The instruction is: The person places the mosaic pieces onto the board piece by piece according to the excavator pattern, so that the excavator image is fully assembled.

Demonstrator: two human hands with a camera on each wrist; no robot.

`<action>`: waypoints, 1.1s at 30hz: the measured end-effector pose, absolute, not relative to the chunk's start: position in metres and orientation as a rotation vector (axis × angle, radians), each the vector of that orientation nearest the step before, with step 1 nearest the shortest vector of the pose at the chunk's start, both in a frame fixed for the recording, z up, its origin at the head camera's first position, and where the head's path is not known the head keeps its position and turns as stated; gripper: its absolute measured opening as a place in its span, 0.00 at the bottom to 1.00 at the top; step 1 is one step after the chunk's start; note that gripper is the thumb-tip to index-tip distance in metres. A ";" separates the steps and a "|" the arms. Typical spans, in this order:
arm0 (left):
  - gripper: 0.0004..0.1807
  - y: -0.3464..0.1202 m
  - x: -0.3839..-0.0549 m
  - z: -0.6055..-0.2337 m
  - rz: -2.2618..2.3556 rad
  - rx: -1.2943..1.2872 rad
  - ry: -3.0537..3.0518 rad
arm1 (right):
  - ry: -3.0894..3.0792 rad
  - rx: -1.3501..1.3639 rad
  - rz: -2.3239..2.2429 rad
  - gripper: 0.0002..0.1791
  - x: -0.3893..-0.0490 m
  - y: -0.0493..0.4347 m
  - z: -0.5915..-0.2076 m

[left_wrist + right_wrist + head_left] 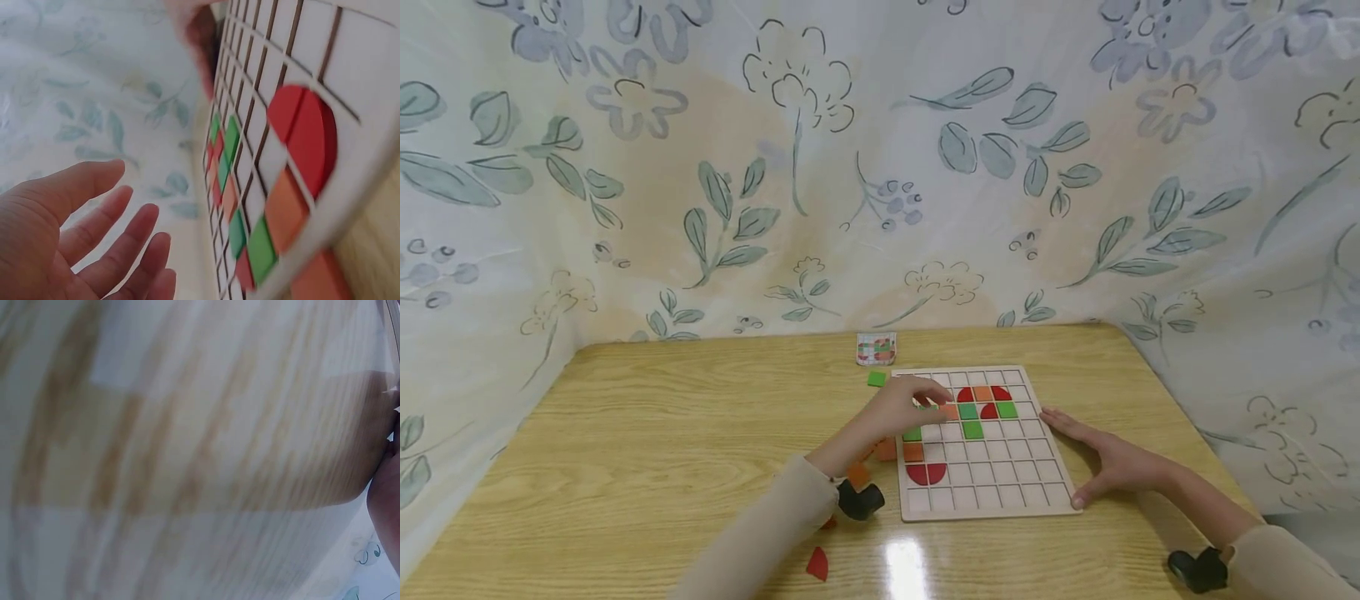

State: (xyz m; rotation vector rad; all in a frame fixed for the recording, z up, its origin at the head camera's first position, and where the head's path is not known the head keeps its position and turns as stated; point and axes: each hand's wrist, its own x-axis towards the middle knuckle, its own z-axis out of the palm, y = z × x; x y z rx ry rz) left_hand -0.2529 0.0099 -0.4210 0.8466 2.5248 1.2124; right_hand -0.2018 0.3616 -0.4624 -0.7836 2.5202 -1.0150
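A square wooden grid board [1011,498] lies on the table with red quarter-round, orange square and green square pieces set in its cells. Two red quarter-rounds [927,474] form a half disc at the lower left; an orange square [913,452] sits above them. Over the board's upper left hovers my left hand [910,400], its fingers loosely bent; the left wrist view shows this hand [94,244] with nothing in it. My right hand [1108,462] rests along the board's right side, thumb by the lower right corner, fingers stretched toward the edge.
A small pattern card [876,349] lies behind the board, with a loose green square [876,379] near it. Loose orange pieces [857,476] lie left of the board, partly behind the left arm. A red quarter-round [817,564] is nearer the front. Floral cloth surrounds the table.
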 end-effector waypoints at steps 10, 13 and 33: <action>0.15 -0.045 -0.261 -0.426 1.373 0.673 2.534 | 2.517 -0.802 -1.023 0.61 -0.203 0.364 -0.466; 0.14 -0.055 -0.264 -0.427 1.394 0.632 2.561 | 2.529 -0.781 -1.009 0.62 -0.203 0.364 -0.466; 0.14 -0.077 -0.304 -0.443 1.372 0.550 2.617 | 2.517 -0.814 -1.017 0.61 -0.203 0.363 -0.466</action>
